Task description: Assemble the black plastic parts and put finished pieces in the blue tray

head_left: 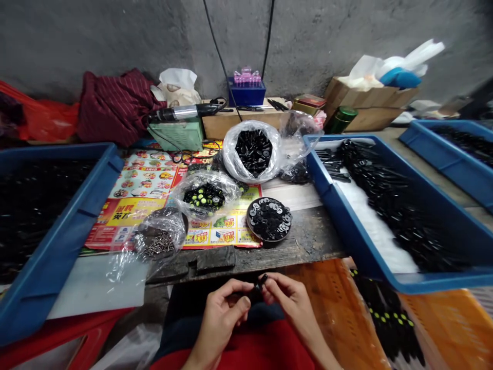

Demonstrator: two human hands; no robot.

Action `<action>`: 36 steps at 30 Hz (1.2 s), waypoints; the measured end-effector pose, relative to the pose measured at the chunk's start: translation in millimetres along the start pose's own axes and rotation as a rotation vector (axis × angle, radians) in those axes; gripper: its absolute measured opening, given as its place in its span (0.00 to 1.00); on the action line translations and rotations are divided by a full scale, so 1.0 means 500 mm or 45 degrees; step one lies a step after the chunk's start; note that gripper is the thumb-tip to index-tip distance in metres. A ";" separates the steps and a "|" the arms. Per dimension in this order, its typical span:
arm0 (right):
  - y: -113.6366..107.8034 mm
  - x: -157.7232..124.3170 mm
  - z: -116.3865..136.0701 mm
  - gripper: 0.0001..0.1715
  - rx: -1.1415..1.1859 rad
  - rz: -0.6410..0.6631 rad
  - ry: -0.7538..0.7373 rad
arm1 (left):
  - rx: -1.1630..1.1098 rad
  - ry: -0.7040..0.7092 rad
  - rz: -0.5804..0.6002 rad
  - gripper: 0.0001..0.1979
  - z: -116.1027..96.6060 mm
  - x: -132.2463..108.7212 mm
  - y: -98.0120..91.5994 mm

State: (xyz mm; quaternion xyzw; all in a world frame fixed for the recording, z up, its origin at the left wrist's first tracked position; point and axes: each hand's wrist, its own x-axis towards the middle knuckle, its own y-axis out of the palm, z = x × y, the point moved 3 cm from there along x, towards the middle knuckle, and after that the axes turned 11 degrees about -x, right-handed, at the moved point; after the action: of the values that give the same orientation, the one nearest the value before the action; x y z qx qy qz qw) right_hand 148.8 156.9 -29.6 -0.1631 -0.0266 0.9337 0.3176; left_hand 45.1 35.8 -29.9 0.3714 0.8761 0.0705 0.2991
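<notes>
Low in the view, over my lap, my left hand [227, 311] and my right hand [288, 298] meet at a small black part [261, 282]. Fingers of both hands are closed on it; its lower portion is hidden by them. Just beyond, on the bench, a round dish [269, 219] holds flat black discs. Left of it, one plastic bag [206, 198] contains black pieces with yellow-green dots, and another bag [159, 241] contains small metal screws. Behind the dish stands a white bag [252, 151] full of black parts.
Blue trays of black parts stand at the left [77, 226] and right [358, 216], with another at the far right. An orange crate [335, 308] sits low at the right. A power tool [185, 112] lies on a green box. Two cables hang from above.
</notes>
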 end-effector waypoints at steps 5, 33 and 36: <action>0.006 -0.005 -0.006 0.12 -0.111 0.087 -0.011 | 0.001 0.036 0.014 0.16 -0.005 -0.002 0.005; 0.002 -0.013 -0.005 0.17 -0.430 0.016 -0.213 | -0.004 0.049 0.087 0.15 0.012 0.002 -0.003; 0.001 -0.013 -0.001 0.25 -0.511 0.024 -0.286 | -0.036 0.091 0.107 0.13 0.016 0.000 0.000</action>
State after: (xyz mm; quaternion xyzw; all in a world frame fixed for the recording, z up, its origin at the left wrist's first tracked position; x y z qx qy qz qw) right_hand 153.8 152.5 -28.3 -0.1181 -0.2454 0.9249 0.2652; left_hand 49.6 35.0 -36.6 0.4011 0.8687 0.1084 0.2696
